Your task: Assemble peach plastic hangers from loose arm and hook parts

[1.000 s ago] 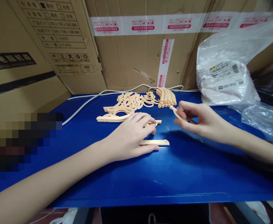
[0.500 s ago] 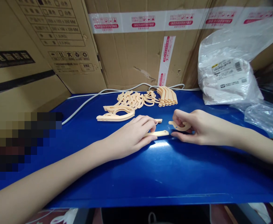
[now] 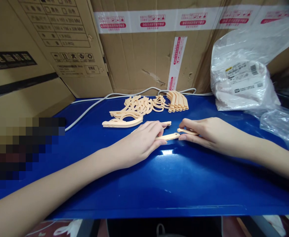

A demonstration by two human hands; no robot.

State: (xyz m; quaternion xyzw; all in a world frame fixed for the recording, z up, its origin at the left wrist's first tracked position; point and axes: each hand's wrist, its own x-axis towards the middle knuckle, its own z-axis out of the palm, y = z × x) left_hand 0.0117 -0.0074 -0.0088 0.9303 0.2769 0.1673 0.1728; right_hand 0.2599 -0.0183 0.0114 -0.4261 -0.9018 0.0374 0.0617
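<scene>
A: What is the largest?
B: The cardboard boxes [image 3: 131,59]. One reads "电脑机箱"; its printed table shows "KG".
A: And the working room?
B: The glossy blue bench [image 3: 174,184] spreads from the hands to its straight front edge. Behind, at right, stands a wrinkled plastic bag [image 3: 243,89] whose label has a barcode; its small print I cannot read.
A: How are the hands?
B: The left hand [image 3: 144,140] pinches a flat cream strip [image 3: 170,136], with one hole, at the bench's middle. The right hand [image 3: 208,131] pinches a smaller cream piece [image 3: 187,131], just beside the strip's end.
</scene>
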